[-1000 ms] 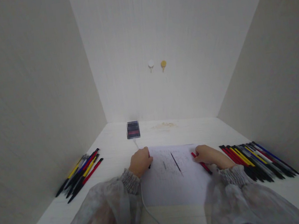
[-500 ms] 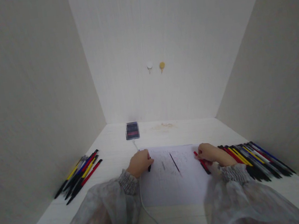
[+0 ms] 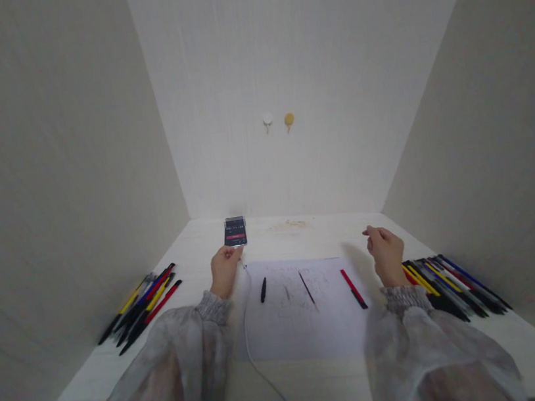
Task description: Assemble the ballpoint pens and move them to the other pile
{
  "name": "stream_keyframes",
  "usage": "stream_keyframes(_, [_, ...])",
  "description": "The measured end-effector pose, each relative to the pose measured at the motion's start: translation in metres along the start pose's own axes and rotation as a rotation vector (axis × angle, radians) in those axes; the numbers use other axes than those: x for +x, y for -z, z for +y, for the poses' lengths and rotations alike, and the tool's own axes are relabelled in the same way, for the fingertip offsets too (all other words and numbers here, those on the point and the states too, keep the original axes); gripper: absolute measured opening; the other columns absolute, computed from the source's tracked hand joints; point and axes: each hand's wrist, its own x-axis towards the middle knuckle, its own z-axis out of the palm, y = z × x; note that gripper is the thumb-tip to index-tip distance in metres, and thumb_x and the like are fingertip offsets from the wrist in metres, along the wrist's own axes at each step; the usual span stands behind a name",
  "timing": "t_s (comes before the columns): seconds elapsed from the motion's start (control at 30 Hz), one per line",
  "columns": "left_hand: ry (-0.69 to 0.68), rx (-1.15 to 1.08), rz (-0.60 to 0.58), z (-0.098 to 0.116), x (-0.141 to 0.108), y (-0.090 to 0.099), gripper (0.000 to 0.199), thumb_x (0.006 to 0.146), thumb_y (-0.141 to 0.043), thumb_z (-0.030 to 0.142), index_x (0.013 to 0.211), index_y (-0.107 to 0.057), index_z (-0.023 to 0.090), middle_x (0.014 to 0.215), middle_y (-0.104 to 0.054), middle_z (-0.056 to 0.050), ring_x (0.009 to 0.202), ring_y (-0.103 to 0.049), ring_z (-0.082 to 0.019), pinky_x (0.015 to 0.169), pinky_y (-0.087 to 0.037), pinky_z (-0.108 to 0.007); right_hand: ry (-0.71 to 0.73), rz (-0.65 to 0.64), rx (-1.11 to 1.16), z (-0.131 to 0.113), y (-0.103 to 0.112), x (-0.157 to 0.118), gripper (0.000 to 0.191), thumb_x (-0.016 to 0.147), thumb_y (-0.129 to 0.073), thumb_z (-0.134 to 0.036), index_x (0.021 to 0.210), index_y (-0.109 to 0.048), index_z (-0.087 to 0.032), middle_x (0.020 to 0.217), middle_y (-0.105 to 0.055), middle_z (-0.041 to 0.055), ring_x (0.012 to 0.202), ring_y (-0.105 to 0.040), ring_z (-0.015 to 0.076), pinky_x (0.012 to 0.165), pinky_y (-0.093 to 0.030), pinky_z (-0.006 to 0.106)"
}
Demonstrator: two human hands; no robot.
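Note:
My left hand point(image 3: 226, 269) is at the lower edge of a phone point(image 3: 236, 233), its fingers curled and its thumb pointing right. I cannot tell whether it touches the phone. Beside it runs a white cable point(image 3: 247, 336); whether the cable is plugged in is unclear. My right hand point(image 3: 386, 251) is raised off the paper's right side, fingers curled, with nothing visible in it. On the scribbled white paper point(image 3: 312, 340) lie a short black pen part point(image 3: 263, 290), a thin dark refill point(image 3: 307, 288) and a red pen piece with a black end point(image 3: 353, 288).
Several coloured pens point(image 3: 138, 308) lie in a pile by the left wall. A row of several more pens point(image 3: 459, 286) lies at the right, partly behind my right wrist. Two small hooks point(image 3: 289, 119) hang on the back wall.
My left hand has let go of the black pen part and moved up to the phone. My right hand has left the red pen piece on the paper and risen up and to the right.

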Motion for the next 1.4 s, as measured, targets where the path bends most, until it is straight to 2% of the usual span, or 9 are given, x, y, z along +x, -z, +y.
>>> stream_keyframes(0.13, [0.068, -0.062, 0.077, -0.006, 0.0, 0.002, 0.03, 0.063, -0.053, 0.044, 0.053, -0.045, 0.016, 0.043, -0.041, 0.006, 0.041, -0.036, -0.007, 0.043, -0.03, -0.019, -0.085, 0.066, 0.261, 0.012, -0.011, -0.002, 0.029, 0.067, -0.043, -0.044, 0.064, -0.049, -0.015, 0.04, -0.028, -0.0086, 0.035, -0.028, 0.0063, 0.036, -0.023, 0.021])
stream_keyframes(0.33, [0.088, 0.009, 0.102, -0.005, -0.002, 0.003, 0.028, 0.063, -0.052, 0.042, 0.05, -0.048, 0.016, 0.041, -0.043, 0.004, 0.044, -0.04, -0.008, 0.045, -0.032, -0.02, -0.098, 0.034, 0.25, 0.013, -0.02, -0.007, 0.027, 0.069, -0.042, -0.04, 0.065, -0.049, -0.015, 0.042, -0.031, -0.0078, 0.036, -0.028, 0.0058, 0.035, -0.023, 0.02])
stream_keyframes(0.7, [-0.006, 0.093, 0.069, 0.001, -0.009, -0.002, 0.027, 0.065, -0.052, 0.041, 0.055, -0.049, 0.016, 0.047, -0.047, 0.003, 0.048, -0.042, -0.009, 0.049, -0.033, -0.021, -0.065, -0.032, 0.148, 0.008, -0.023, -0.013, 0.035, 0.072, -0.038, -0.043, 0.073, -0.054, -0.012, 0.042, -0.036, -0.0057, 0.038, -0.033, 0.0071, 0.037, -0.025, 0.019])
stream_keyframes(0.8, [-0.148, 0.235, -0.074, 0.011, -0.021, -0.008, 0.027, 0.067, -0.05, 0.043, 0.061, -0.053, 0.016, 0.055, -0.05, 0.002, 0.054, -0.044, -0.01, 0.054, -0.034, -0.022, -0.022, -0.163, 0.111, 0.0, -0.023, -0.017, 0.034, 0.072, -0.039, -0.044, 0.07, -0.054, -0.013, 0.042, -0.038, -0.0053, 0.037, -0.034, 0.0074, 0.038, -0.027, 0.019])
stream_keyframes(0.93, [-0.369, 0.534, -0.373, 0.031, -0.044, -0.021, 0.034, 0.065, -0.053, 0.05, 0.061, -0.059, 0.017, 0.074, -0.056, -0.004, 0.077, -0.049, -0.016, 0.072, -0.035, -0.027, 0.147, -0.562, -0.1, -0.018, -0.029, -0.036, 0.032, 0.072, -0.043, -0.042, 0.063, -0.056, -0.014, 0.045, -0.047, -0.0026, 0.04, -0.039, 0.008, 0.042, -0.03, 0.02])
stream_keyframes(1.0, [-0.401, 0.631, -0.479, 0.037, -0.054, -0.028, 0.039, 0.062, -0.054, 0.055, 0.057, -0.061, 0.016, 0.079, -0.056, -0.007, 0.083, -0.048, -0.019, 0.076, -0.033, -0.03, 0.249, -0.783, -0.228, -0.026, -0.036, -0.051, 0.029, 0.072, -0.046, -0.039, 0.064, -0.058, -0.014, 0.049, -0.052, -0.0008, 0.045, -0.043, 0.0084, 0.045, -0.032, 0.019])
stream_keyframes(1.07, [-0.4, 0.705, -0.53, 0.038, -0.06, -0.034, 0.042, 0.059, -0.055, 0.058, 0.058, -0.063, 0.017, 0.082, -0.056, -0.008, 0.086, -0.046, -0.022, 0.077, -0.032, -0.032, 0.344, -0.9, -0.377, -0.031, -0.043, -0.066, 0.025, 0.071, -0.049, -0.036, 0.065, -0.059, -0.014, 0.055, -0.056, 0.001, 0.051, -0.048, 0.0095, 0.049, -0.032, 0.019])
stream_keyframes(1.2, [-0.358, 0.762, -0.57, 0.03, -0.063, -0.039, 0.041, 0.053, -0.06, 0.058, 0.059, -0.064, 0.017, 0.085, -0.055, -0.009, 0.089, -0.045, -0.024, 0.076, -0.032, -0.034, 0.397, -0.952, -0.692, -0.033, -0.052, -0.087, 0.021, 0.067, -0.054, -0.034, 0.073, -0.061, -0.015, 0.07, -0.062, 0.0048, 0.063, -0.054, 0.0136, 0.052, -0.032, 0.021])
stream_keyframes(1.4, [-0.311, 0.736, -0.673, 0.031, -0.062, -0.038, 0.024, 0.055, -0.064, 0.042, 0.064, -0.065, 0.02, 0.089, -0.055, -0.007, 0.092, -0.045, -0.024, 0.077, -0.033, -0.034, 0.484, -0.96, -0.889, -0.042, -0.046, -0.095, 0.023, 0.07, -0.047, -0.028, 0.082, -0.06, -0.013, 0.082, -0.063, 0.0122, 0.074, -0.058, 0.0213, 0.057, -0.037, 0.026])
